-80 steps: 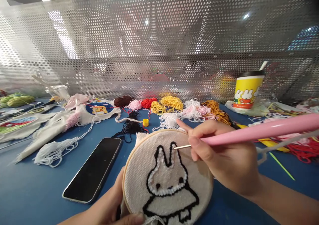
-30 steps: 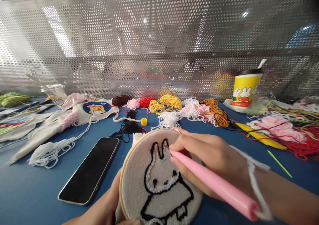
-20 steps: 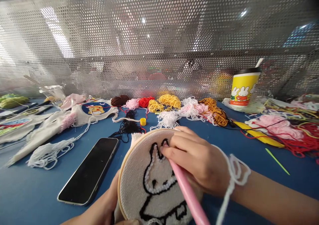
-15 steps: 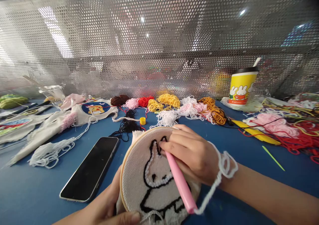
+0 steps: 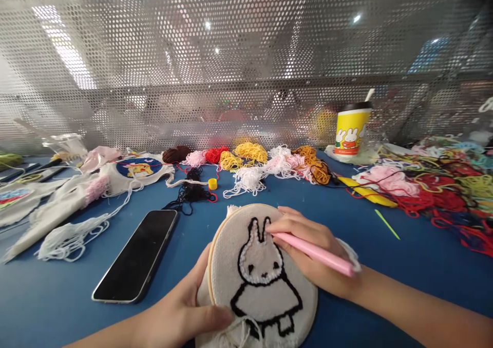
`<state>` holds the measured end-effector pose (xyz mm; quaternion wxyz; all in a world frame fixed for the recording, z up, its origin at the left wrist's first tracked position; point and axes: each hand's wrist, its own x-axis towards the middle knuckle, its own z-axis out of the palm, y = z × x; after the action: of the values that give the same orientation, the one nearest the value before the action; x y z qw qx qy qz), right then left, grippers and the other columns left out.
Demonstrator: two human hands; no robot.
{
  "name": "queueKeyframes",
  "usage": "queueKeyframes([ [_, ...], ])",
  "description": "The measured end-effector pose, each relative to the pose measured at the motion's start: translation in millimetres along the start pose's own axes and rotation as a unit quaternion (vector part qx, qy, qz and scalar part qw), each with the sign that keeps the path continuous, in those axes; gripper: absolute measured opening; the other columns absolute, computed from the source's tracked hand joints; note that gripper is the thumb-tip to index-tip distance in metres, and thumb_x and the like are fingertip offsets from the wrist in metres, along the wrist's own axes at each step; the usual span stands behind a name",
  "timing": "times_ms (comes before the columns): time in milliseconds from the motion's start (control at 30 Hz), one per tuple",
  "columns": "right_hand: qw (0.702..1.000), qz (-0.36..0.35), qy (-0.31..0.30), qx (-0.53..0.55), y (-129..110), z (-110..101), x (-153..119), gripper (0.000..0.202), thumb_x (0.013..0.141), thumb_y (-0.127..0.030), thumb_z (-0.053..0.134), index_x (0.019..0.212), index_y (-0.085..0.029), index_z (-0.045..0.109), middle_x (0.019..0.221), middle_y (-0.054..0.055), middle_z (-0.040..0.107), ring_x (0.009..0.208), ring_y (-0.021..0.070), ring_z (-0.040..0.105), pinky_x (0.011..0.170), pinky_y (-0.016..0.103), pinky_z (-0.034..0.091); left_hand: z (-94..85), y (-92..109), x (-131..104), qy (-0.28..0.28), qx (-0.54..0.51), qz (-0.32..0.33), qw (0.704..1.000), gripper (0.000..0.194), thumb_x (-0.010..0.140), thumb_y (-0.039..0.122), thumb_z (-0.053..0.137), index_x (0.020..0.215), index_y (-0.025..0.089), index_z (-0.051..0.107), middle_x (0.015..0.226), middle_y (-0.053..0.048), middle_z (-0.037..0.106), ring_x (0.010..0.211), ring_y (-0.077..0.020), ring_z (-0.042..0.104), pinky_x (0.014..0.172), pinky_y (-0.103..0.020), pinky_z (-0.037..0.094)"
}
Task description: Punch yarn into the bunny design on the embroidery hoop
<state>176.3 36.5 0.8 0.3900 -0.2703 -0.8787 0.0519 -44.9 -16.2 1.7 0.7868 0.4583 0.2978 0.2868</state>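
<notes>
My left hand (image 5: pixel 192 302) grips the lower left rim of a round embroidery hoop (image 5: pixel 213 276), thumb in front and the other fingers behind it. Stretched in the hoop is white cloth (image 5: pixel 227 266) with a rabbit figure (image 5: pixel 265 286) outlined in black yarn; white loops line its head and one ear. My right hand (image 5: pixel 316 245) is closed around a pink punch needle pen (image 5: pixel 319 255), whose tip end is at the rabbit's right ear. White yarn (image 5: pixel 349 253) trails from the pen's back end by my wrist. Loose white strands (image 5: pixel 246 330) hang near my left thumb.
A phone (image 5: pixel 136 255) lies left of the hoop. Behind it are yarn bundles (image 5: pixel 250 153), a yellow cap (image 5: pixel 212 184) and finished cloth pieces (image 5: pixel 138 171). Rightward are a yellow cup (image 5: pixel 351 132), a yellow tool (image 5: pixel 367 191), a green stick (image 5: pixel 387 224) and tangled yarn (image 5: pixel 435 199).
The pen has swung from pointing down toward me to lying out to the right, uncovering the rabbit's face and dress. The hoop sits farther right and lower in view.
</notes>
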Motion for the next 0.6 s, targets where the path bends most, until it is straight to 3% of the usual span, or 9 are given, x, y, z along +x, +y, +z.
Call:
queueKeyframes([
  [133,0.998,0.001,0.059,-0.036,-3.9,-5.7,-12.4,0.017,0.076,-0.005,0.044,0.087,-0.016,0.049,0.071,0.001,0.058,0.074,0.0115,0.057,0.09,0.033,0.039,4.3,-5.9,8.5,-0.01,-0.004,0.009,1.0,0.091,0.068,0.013,0.058,0.13,0.032,-0.006,0.126,-0.003,0.042,0.113,-0.0257,0.04,0.094,-0.041,0.03],
  [233,0.996,0.044,0.077,-0.025,-4.4,-7.5,-17.0,0.011,0.079,-0.012,0.043,0.088,-0.018,0.046,0.074,0.002,0.057,0.078,0.0136,0.057,0.086,0.033,0.043,6.6,-3.8,10.8,-0.019,-0.004,-0.016,1.0,0.09,0.069,0.013,0.056,0.129,0.032,-0.008,0.123,-0.003,0.045,0.109,-0.0261,0.044,0.09,-0.041,0.034],
  [400,0.984,0.082,0.083,0.136,-0.2,-2.9,-27.6,0.01,0.083,-0.021,0.038,0.093,-0.02,0.039,0.077,0.0,0.049,0.072,0.0113,0.053,0.092,0.043,0.035,16.7,9.9,9.4,-0.031,0.012,-0.014,0.999,0.088,0.072,0.015,0.054,0.13,0.029,-0.012,0.123,-0.003,0.046,0.11,-0.022,0.043,0.09,-0.033,0.035],
  [600,0.963,0.084,0.095,0.238,-1.7,-2.5,-33.6,0.011,0.085,-0.023,0.034,0.095,-0.021,0.038,0.075,-0.001,0.047,0.068,0.0103,0.051,0.095,0.045,0.029,25.2,17.9,11.1,-0.022,0.041,-0.026,0.999,0.083,0.071,0.024,0.057,0.131,0.03,0.0,0.124,-0.001,0.044,0.111,-0.0219,0.041,0.092,-0.031,0.032],
])
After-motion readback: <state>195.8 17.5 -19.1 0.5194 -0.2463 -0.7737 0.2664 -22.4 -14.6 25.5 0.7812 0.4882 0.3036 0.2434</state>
